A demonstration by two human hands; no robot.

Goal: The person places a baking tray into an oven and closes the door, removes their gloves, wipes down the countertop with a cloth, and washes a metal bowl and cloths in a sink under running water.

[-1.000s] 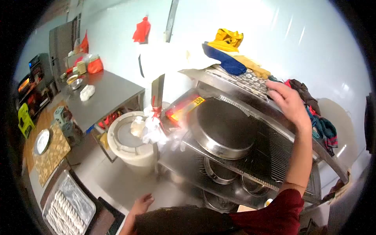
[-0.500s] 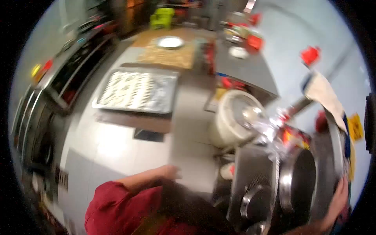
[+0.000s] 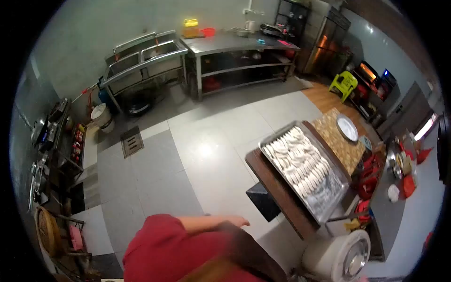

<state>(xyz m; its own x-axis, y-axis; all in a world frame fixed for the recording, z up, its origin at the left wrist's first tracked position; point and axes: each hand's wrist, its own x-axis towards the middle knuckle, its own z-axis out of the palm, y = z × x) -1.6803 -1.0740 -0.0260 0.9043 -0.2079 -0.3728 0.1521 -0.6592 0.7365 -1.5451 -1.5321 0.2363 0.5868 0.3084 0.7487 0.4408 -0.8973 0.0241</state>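
My left hand (image 3: pixel 240 221) reaches forward from a red sleeve, low in the middle of the view and over the floor. Its fingers look loosely extended, with nothing visible in them, though dark hair covers part of the forearm and hand. My right hand is out of view. Nearest to my left hand is a brown wooden table (image 3: pixel 275 197). On it lies a large metal tray (image 3: pixel 327 207) with rows of pale, dumpling-like dough pieces (image 3: pixel 298 160). The tray's near right part is bare and floury.
A white bucket (image 3: pixel 324 256) with a metal lid stands at the lower right. Behind the tray is a patterned table (image 3: pixel 331 129) with a round plate (image 3: pixel 347 128). A sink (image 3: pixel 145 58) and steel table (image 3: pixel 225 44) line the far wall. A floor drain (image 3: pixel 132 142) lies left.
My view has swung left, so the tray and bucket now appear farther right. My right hand, earlier at the right by a rack with pans, has left the view. My left arm stays low.
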